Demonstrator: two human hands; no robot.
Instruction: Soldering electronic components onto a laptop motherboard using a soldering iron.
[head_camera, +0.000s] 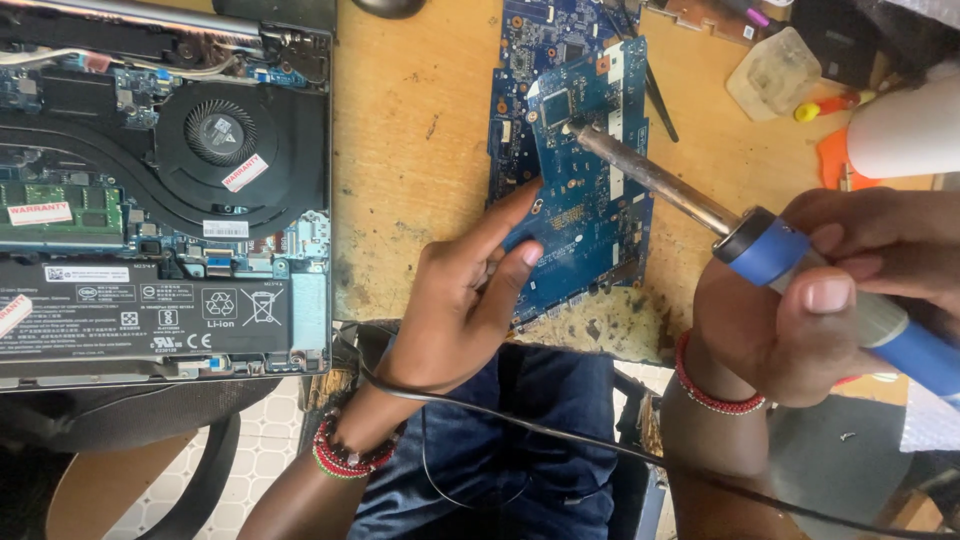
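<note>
Wooden table (420, 150) carrying an opened laptop (165, 190) at left and a blue circuit board (590, 190) at centre. The board, judged thin, stiff and fragile, is steadied at its bare lower edge by the left hand (465, 300), fingers spread flat. The right hand (830, 300) has its grip closed around a blue-handled soldering iron (700, 205), tip touching the board; hold only the handle.

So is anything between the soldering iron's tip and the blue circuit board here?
Nothing visible. The soldering iron, held in the right hand, already has its tip at the upper part of the blue circuit board. The left hand rests on the board's lower left edge, away from the tip.
</note>
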